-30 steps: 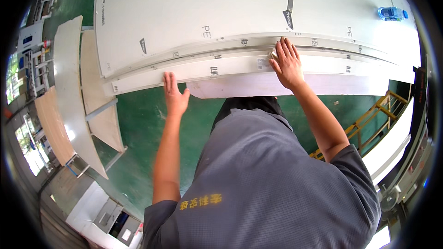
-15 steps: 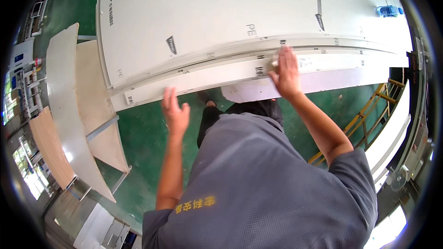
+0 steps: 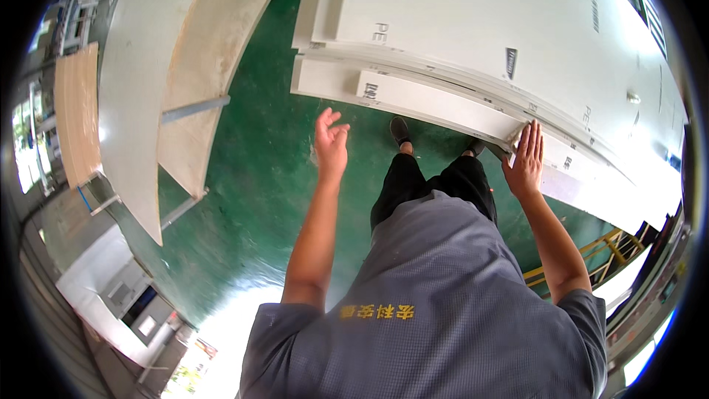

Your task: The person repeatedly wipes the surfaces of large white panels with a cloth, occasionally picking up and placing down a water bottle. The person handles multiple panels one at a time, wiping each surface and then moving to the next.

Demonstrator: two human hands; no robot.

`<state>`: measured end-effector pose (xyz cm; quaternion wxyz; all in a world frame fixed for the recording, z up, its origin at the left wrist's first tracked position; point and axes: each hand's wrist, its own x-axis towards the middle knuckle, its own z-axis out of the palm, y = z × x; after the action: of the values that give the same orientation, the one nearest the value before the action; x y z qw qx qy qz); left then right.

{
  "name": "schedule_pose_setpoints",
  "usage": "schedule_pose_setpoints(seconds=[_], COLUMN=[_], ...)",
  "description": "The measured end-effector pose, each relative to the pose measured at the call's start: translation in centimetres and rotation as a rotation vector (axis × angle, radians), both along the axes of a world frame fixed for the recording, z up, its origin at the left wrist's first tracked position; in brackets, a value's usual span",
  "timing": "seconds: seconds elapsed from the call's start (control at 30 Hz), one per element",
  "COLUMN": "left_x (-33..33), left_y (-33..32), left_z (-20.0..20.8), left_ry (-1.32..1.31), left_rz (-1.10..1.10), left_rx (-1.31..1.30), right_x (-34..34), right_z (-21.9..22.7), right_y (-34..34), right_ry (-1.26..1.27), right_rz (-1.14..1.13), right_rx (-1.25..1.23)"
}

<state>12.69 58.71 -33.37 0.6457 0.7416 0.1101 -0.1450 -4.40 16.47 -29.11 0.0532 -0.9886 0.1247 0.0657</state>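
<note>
A large white panel lies on a stack whose near edge runs across in front of me. Along that edge is a narrow white strip with dark printed marks. My right hand lies flat on the edge boards at the strip's right part, fingers stretched out and close together. Something small and pale shows by its fingertips, too unclear to name. My left hand hangs over the green floor, left of the strip and apart from it. Its fingers are spread, with nothing in them.
Curved pale boards stand on a metal frame at the left, with a wood-coloured board beyond. A yellow ladder-like frame is at the right. My feet stand on the green floor beside the stack.
My view has swung left, so the stack appears farther right. My left hand has come away from the strip's near edge. My right hand stays at the edge boards.
</note>
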Motion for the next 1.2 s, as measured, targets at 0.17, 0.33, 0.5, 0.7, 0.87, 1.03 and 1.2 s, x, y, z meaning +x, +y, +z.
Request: schedule_pose_setpoints(seconds=[0.17,0.33,0.5,0.7,0.87,1.03,1.2], left_x=[-4.8,-6.2,-7.4,0.8,6.9,6.5,5.0], left_y=[1.7,2.2,4.4,-0.4,-7.0,-14.4,-17.3], left_z=[-1.3,-0.8,0.1,3.8,4.6,2.9,2.9], left_ry=[0.042,0.054,0.034,-0.499,-0.817,-0.978,-1.015], left_rz=[-0.005,-0.036,0.047,-0.237,-0.768,-1.164,-1.397], left_rx=[0.059,0.087,0.166,0.441,0.507,0.612,0.630], right_x=[12.9,21.6,16.9,20.9,12.2,0.7,-10.1], right_z=[-0.4,0.2,1.2,-2.5,-2.6,2.0,-0.3], right_y=[12.6,22.1,17.8,24.0,12.4,3.1,-1.3], right_ry=[0.096,-0.013,0.072,-0.083,-0.185,-0.229,-0.430], right_rz=[0.235,0.577,0.480,0.492,0.590,0.207,-1.159], right_rx=[0.234,0.276,0.123,0.199,0.173,0.433,1.312])
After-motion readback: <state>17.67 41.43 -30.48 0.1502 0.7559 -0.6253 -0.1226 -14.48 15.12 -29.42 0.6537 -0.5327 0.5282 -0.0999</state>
